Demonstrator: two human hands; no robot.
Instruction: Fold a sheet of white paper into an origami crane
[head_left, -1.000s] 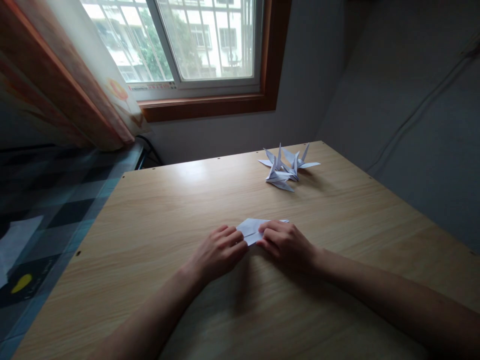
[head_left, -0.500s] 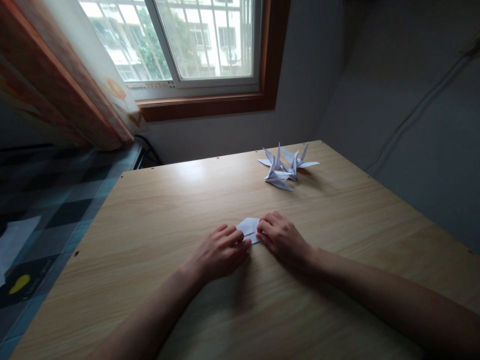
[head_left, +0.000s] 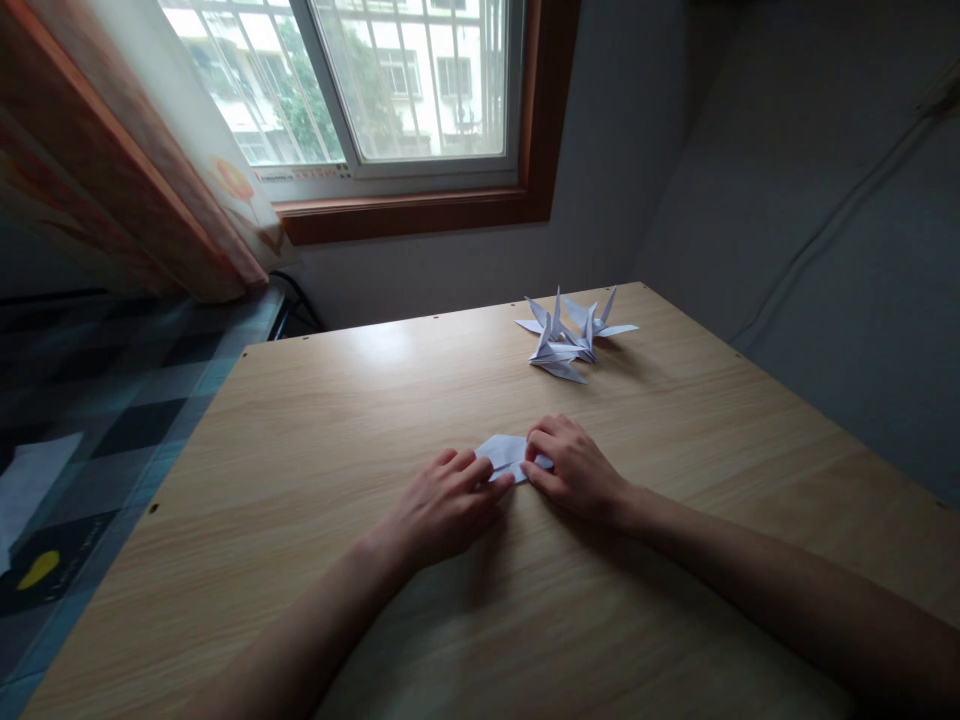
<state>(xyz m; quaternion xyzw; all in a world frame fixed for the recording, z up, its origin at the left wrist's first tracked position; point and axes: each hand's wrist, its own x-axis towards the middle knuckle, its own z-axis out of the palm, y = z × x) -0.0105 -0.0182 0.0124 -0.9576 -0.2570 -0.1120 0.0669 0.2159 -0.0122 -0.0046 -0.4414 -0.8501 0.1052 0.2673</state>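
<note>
Both hands are pressing down on a small folded white paper (head_left: pixel 508 456) lying mid-desk (head_left: pixel 315 430): left hand (head_left: pixel 442 508) and right hand (head_left: pixel 574 468) sitting close together, fingertips pinning it flat. Finished paper cranes (head_left: pixel 570 335) are sitting near the far edge.

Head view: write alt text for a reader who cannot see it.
Two bare hands press a small folded white paper flat on a light wooden table, the left hand and right hand meeting over it. Finished white paper cranes sit farther back on the table, below a window.
</note>
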